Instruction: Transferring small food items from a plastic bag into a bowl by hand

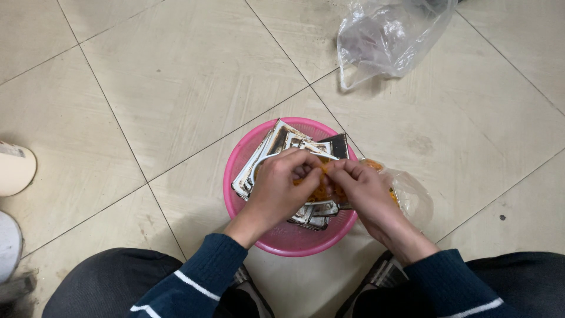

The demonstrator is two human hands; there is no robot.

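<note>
A pink plastic basket stands on the tiled floor between my knees. Several opened silvery foil packets lie in it. Above the basket, my left hand and my right hand meet, fingers pinched together on a small orange piece of food. Both hands touch it. A clear plastic bag with orange contents lies just right of the basket, under my right wrist.
A crumpled clear plastic bag lies on the floor at the top right. A pale rounded object and a grey-white one sit at the left edge. My dark trousers and blue sleeves fill the bottom.
</note>
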